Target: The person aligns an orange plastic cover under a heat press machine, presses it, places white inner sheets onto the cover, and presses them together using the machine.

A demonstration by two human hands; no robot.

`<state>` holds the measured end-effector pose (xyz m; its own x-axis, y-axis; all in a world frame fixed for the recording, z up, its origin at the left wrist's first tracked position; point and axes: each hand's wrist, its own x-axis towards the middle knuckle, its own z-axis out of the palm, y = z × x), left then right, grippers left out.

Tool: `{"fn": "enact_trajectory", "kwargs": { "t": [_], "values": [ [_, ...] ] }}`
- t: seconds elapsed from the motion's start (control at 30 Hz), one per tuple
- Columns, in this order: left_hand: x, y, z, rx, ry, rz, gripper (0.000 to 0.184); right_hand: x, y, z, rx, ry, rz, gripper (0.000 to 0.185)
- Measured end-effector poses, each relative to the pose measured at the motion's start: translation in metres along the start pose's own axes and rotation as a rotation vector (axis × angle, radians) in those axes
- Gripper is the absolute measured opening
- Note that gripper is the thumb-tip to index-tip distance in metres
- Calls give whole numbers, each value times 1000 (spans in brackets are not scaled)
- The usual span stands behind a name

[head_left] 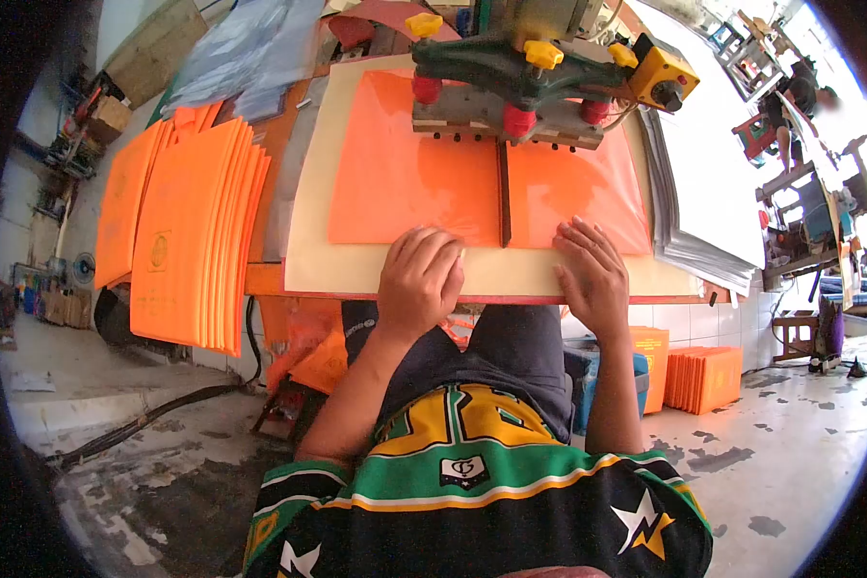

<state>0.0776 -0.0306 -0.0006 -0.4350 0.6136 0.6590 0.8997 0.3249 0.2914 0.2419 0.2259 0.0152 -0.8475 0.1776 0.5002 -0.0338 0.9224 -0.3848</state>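
Note:
An orange cover (409, 197) lies spread flat, with a dark strip (504, 197) down its middle and a glossy, clear-looking surface. My left hand (421, 277) rests at its near edge, left of the strip, fingers bent and side by side on the cover. At the near edge on the other side is my right hand (592, 273), fingers lying on the cover and thumb apart. Neither hand visibly grips anything. Over the far part of the cover stands a press head (511, 82) with yellow knobs and red posts; it hides that part.
A cream board (313, 255) lies beneath the cover. Stacked orange covers (188, 241) hang over the table's left edge, near clear plastic sheets (246, 58). Grey-white sheets (703, 231) are piled at right. More orange covers (703, 379) stand on the floor. Another person (800, 91) is far right.

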Motion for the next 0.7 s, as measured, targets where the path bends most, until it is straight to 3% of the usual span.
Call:
{"fn": "enact_trajectory", "kwargs": {
  "t": [0.7],
  "values": [
    [-3, -2, 0, 5, 139, -15, 11, 3, -2, -2, 72, 38, -5, 30]
  ]
}}
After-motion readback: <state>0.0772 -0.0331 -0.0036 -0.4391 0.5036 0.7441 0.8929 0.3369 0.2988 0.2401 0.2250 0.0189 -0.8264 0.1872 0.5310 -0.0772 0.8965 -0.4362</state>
